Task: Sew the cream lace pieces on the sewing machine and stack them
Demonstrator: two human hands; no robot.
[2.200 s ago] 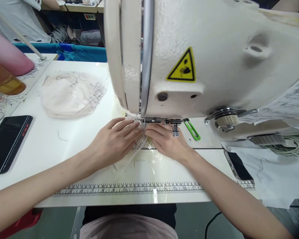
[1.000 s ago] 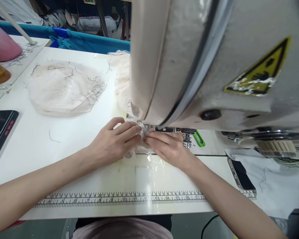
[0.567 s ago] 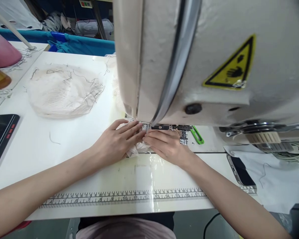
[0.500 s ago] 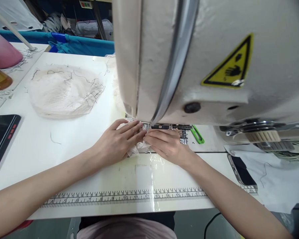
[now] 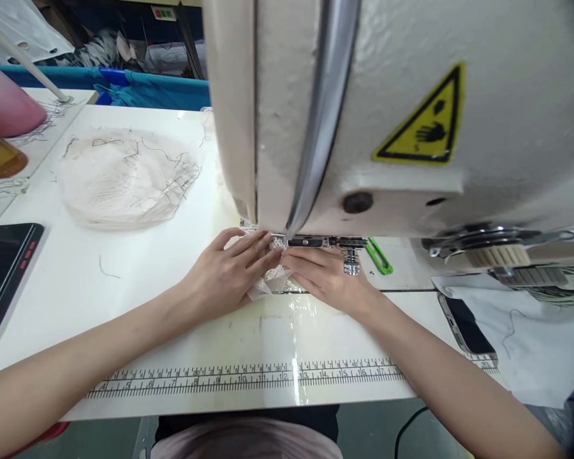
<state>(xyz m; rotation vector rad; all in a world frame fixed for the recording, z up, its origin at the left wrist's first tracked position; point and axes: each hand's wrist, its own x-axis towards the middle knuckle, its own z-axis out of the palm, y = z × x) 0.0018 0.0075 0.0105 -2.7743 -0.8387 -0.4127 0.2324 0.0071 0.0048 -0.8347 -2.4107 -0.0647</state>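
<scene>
lace cloth: the white, sheer lace cloth (image 5: 273,273) lies bunched between and under the two hands, at the middle of the tabletop (image 5: 249,341), well back from its front edge; a loose fold pokes out below the left fingertips.
left hand: the left hand (image 5: 228,271) lies palm down on the lace, fingers nearly straight and close together; whether the thumb pinches is hidden.
right hand: the right hand (image 5: 326,275) touches the lace from the other side, fingers held together and slightly bent; i cannot tell if it pinches.
sewing machine: the cream sewing machine (image 5: 287,127) stands over the fingertips, hiding the far part of the cloth.
warning label: a yellow triangle (image 5: 425,121) with a black hand symbol, no words readable on it.
ruler: the printed ruler (image 5: 249,378) runs along the front edge; 10, 12, 13, 15 and 16 can be read.
green tool: the green tool (image 5: 386,262) lies just beyond the right hand.
sheer bundle: the sheer bundle (image 5: 129,182), strewn with dark threads, sits toward the far left corner.
black device: the black device (image 5: 7,274) is at the left edge; its red marks are too small to read.
phone: the phone (image 5: 469,328) lies near the front right corner, beside a white cloth (image 5: 545,357).
</scene>
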